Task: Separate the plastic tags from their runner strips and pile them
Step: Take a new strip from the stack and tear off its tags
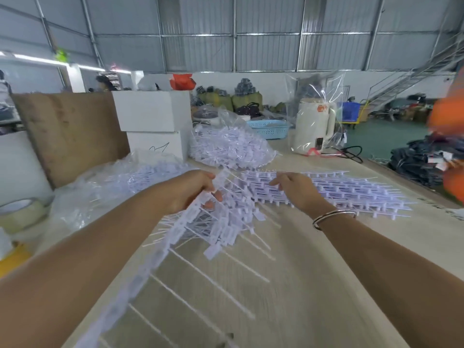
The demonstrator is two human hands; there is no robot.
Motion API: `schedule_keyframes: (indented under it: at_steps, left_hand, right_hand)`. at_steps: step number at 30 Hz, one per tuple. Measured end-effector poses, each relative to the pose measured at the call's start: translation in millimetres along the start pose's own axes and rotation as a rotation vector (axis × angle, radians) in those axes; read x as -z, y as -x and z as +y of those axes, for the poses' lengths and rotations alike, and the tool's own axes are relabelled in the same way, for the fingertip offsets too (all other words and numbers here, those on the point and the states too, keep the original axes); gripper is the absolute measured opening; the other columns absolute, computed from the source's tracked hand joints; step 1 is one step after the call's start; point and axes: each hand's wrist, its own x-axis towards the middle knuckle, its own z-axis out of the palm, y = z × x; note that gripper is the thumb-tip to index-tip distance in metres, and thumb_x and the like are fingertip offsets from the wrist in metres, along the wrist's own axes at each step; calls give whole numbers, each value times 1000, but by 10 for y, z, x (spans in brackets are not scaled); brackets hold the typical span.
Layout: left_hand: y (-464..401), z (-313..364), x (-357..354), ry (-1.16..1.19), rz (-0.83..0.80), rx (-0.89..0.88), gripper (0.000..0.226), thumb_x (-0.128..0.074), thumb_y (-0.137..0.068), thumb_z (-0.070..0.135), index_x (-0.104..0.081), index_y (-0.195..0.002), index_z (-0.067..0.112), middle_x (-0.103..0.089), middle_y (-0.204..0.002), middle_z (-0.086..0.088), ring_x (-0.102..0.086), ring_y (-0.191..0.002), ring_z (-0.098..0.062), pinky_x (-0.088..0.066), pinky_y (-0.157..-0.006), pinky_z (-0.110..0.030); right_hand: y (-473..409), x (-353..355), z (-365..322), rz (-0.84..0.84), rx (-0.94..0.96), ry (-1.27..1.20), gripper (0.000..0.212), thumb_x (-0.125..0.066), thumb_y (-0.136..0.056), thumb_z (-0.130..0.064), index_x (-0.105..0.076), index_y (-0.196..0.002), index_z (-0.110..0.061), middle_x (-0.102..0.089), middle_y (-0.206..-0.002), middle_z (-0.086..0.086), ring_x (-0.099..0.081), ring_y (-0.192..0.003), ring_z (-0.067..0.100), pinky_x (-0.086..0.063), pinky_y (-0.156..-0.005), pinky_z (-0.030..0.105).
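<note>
My left hand [198,189] grips the upper end of a long strip of white plastic tags [160,252], which hangs toward me across the table with its thin tails sticking out to the right. A loose heap of separated tags [233,217] lies just under and right of that hand. My right hand [296,189], with a metal bangle at the wrist, rests with relaxed fingers on a flat stack of unseparated tag sheets [351,192] spread to the right.
A clear bag full of tags [231,146] sits behind the heap, and another plastic bag [113,187] lies at left. White boxes [153,114], a brown board, a tape roll [22,212], a blue basket and a cream kettle [313,126] stand around the wooden table [313,285].
</note>
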Motion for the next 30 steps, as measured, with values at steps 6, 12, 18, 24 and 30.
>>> schedule_keyframes:
  at_steps: [6, 12, 18, 24, 30]
  left_hand:
    - [148, -25, 66, -354, -25, -202, 41, -33, -85, -3, -58, -116, 6, -61, -53, -1, -40, -34, -14, -33, -37, -16]
    - [201, -50, 73, -563, -204, -213, 30, -37, -92, 6, -61, -109, 10, -60, -58, 1, -47, -47, -16, -38, -42, -20]
    - [120, -333, -74, -887, -62, -319, 3, -57, -89, 35, -55, -91, 36, -61, -85, 7, -60, -77, -14, -43, -69, -28]
    - [46, -712, -211, -775, -88, -406, 13, -58, -89, 44, -60, -80, 34, -49, -67, 7, -46, -60, -9, -32, -59, -27]
    - [58, -947, -222, -641, -140, -467, 12, -60, -90, 35, -63, -78, 34, -47, -57, 9, -45, -53, -6, -34, -58, -24]
  right_hand:
    - [168, -109, -280, -35, 93, -183, 28, -42, -98, -27, -61, -117, -17, -57, -123, 2, -50, -112, 14, -35, -84, 17]
    - [409, -122, -457, -326, 136, -372, 16, -45, -98, -18, -56, -110, -19, -66, -76, 7, -59, -62, 15, -46, -63, 21]
    - [644, -239, -357, -411, 31, -522, 18, -41, -98, -8, -57, -102, -17, -60, -49, 7, -48, -37, 15, -42, -46, 19]
    - [831, -325, -40, -309, -92, -791, 26, -41, -90, -1, -66, -92, -3, -58, -57, 11, -45, -36, 16, -34, -40, 21]
    - [878, -265, 180, -471, 299, -209, 48, -61, -84, 0, -55, -115, -36, -53, -68, -10, -43, -58, 7, -36, -56, 22]
